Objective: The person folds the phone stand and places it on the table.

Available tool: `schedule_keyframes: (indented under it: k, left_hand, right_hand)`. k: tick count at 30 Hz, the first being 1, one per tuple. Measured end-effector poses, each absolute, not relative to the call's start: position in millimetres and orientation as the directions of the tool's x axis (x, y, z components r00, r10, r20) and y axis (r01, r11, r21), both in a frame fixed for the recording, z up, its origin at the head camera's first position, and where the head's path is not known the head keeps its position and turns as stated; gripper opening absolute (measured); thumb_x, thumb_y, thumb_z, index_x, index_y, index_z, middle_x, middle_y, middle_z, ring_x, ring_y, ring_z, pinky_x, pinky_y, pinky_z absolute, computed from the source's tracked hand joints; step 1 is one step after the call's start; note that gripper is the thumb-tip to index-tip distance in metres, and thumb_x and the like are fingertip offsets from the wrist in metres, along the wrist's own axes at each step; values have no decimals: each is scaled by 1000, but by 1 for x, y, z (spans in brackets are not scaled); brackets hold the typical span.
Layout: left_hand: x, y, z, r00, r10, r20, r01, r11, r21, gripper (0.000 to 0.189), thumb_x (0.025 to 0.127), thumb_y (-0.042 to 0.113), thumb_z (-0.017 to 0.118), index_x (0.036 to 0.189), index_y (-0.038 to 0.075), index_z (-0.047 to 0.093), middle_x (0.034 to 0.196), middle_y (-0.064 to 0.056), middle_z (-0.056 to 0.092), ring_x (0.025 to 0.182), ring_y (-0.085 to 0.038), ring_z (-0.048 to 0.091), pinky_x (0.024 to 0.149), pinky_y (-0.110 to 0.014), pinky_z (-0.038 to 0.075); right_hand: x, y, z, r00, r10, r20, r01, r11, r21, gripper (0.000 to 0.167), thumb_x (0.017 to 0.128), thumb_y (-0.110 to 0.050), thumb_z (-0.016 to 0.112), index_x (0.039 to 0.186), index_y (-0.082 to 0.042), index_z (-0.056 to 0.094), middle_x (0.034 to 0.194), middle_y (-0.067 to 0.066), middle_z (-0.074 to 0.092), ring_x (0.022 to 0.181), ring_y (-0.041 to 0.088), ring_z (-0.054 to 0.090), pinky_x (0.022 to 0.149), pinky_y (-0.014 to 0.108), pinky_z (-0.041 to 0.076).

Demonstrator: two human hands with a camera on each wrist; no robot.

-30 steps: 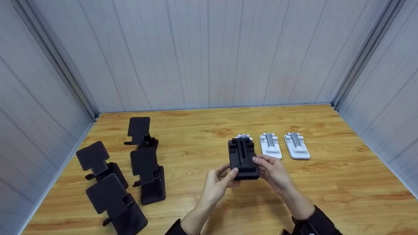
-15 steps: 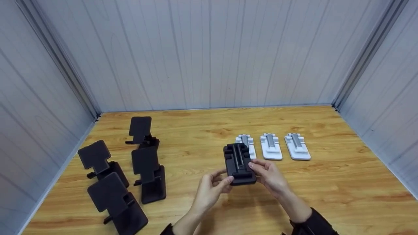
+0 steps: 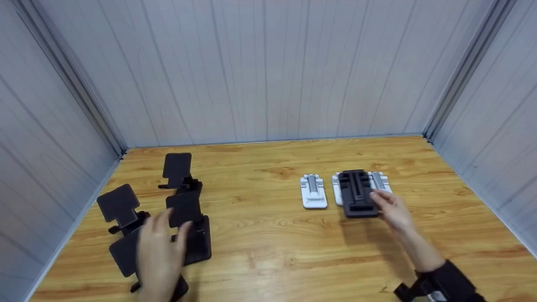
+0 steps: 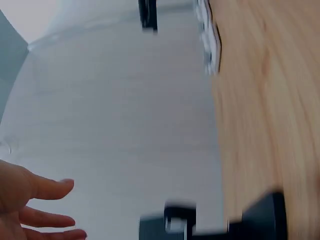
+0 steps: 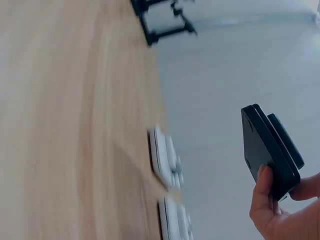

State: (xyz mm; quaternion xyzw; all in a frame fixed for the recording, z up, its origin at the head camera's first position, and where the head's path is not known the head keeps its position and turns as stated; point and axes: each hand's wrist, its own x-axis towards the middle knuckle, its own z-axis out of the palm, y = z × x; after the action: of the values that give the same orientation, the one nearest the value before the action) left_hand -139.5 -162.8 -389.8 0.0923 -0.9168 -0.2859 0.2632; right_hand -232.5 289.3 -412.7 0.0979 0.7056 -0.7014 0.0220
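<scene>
In the head view my right hand [image 3: 395, 212] pinches a folded black phone stand [image 3: 358, 195] by its right edge, holding it above the table. Behind it, two folded white phone stands [image 3: 379, 181] are partly covered. The right wrist view has the same black stand [image 5: 267, 145] seen edge-on between thumb and fingers. My left hand [image 3: 161, 253], blurred, hangs over the unfolded black phone stands [image 3: 184, 209] at the left, fingers spread and holding nothing. The left wrist view confirms its fingers [image 4: 47, 220] are extended and apart from any stand.
A third folded white stand [image 3: 313, 192] lies left of the held one. More unfolded black stands [image 3: 177, 165] stand on the left of the wooden table [image 3: 260, 235]. Pale panel walls [image 3: 268, 75] enclose the table at the back and both sides.
The left hand has let go of the folded black stand and swung left to the unfolded ones. The right hand has carried the stand to the right, in front of the white stands.
</scene>
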Motion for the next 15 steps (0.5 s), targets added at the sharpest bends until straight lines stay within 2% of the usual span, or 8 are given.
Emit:
schedule_keyframes:
  k: [2, 5, 7, 9, 11, 13, 15]
  left_hand:
    - [-135, -181, -391, -812, -385, 439, -78, 817, 571, 50, 97, 8, 81, 136, -17, 60, 140, -42, 57, 129, -61, 55, 106, -75, 51]
    - [-129, -203, -393, -784, -463, 414, -147, 786, 601, 57, 99, 7, 78, 143, -18, 53, 148, -44, 48, 135, -65, 46, 110, -80, 45]
    - [-125, -216, -394, -795, -499, 345, -207, 758, 619, 64, 101, 9, 76, 150, -19, 45, 153, -46, 41, 139, -66, 41, 113, -81, 42]
    - [-124, -226, -396, -812, -511, 284, -247, 741, 624, 71, 102, 11, 75, 153, -21, 37, 152, -50, 36, 137, -69, 39, 112, -82, 41]
    - [-124, -234, -400, -831, -515, 211, -285, 720, 633, 77, 103, 12, 73, 156, -24, 29, 150, -52, 35, 135, -70, 39, 110, -81, 42]
    - [-125, -241, -404, -852, -508, 126, -321, 696, 643, 83, 104, 14, 71, 158, -25, 21, 150, -54, 33, 135, -71, 39, 111, -80, 41]
    - [-125, -247, -408, -868, -494, 53, -344, 676, 651, 85, 106, 16, 69, 158, -26, 16, 149, -56, 34, 133, -71, 42, 110, -78, 42]
  right_hand:
    - [-236, 308, -409, -975, 146, -169, 172, 12, -985, 48, 115, -8, 46, 154, 20, 39, 84, -18, 69, 79, -5, 67, 76, 13, 60]
    - [-241, 334, -404, -964, 204, -172, 182, 33, -983, 56, 116, -10, 43, 160, 20, 27, 80, -22, 66, 76, -8, 65, 75, 10, 59]
    - [-244, 349, -401, -952, 258, -165, 188, 68, -980, 60, 116, -12, 42, 162, 18, 21, 77, -25, 62, 73, -11, 62, 73, 7, 57]
    - [-248, 363, -399, -934, 322, -157, 203, 114, -972, 58, 115, -13, 42, 162, 16, 22, 75, -25, 59, 71, -12, 60, 71, 6, 56]
    - [-253, 376, -398, -911, 383, -152, 227, 159, -961, 58, 116, -14, 41, 162, 16, 23, 88, -10, 69, 69, -13, 56, 69, 5, 55]
    - [-259, 389, -398, -887, 431, -165, 269, 191, -944, 57, 116, -17, 39, 162, 13, 25, 115, 15, 71, 71, -14, 53, 69, 4, 54]
    - [-265, 399, -401, -860, 476, -181, 323, 237, -916, 57, 116, -20, 36, 164, 11, 28, 149, 32, 54, 83, -8, 57, 72, 4, 52]
